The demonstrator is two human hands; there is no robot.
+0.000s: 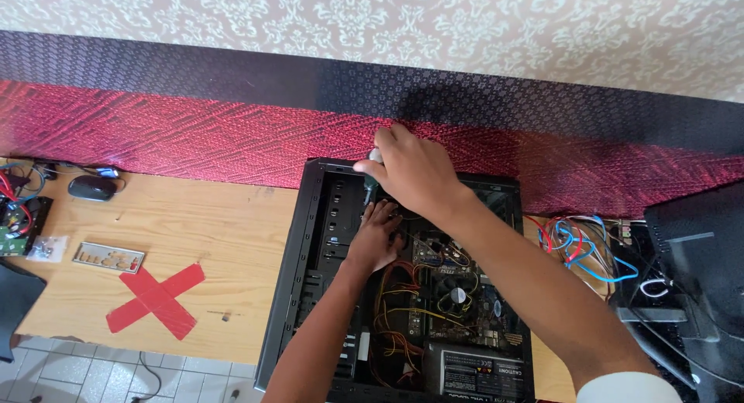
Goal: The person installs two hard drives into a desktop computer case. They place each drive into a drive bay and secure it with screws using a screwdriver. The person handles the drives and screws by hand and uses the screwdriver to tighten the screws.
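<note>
An open black computer case [298, 294] lies flat on a wooden table [209, 240], with a motherboard, a round cooler fan [459, 296] and bundles of yellow and orange wires inside. My right hand [415, 170] is closed on the pale handle of a screwdriver [374, 160] that points down into the case's far end. Just below it, my left hand [376, 236] reaches inside the case, fingers resting on parts near the screwdriver's tip. The tip itself is hidden.
A red tape cross [157, 297] marks the table. Left of it lie a metal port plate [108, 257], a small bag of screws [46, 249], a black mouse [91, 187] and loose parts. Tangled red and blue cables [577, 244] and black equipment [697, 287] sit right.
</note>
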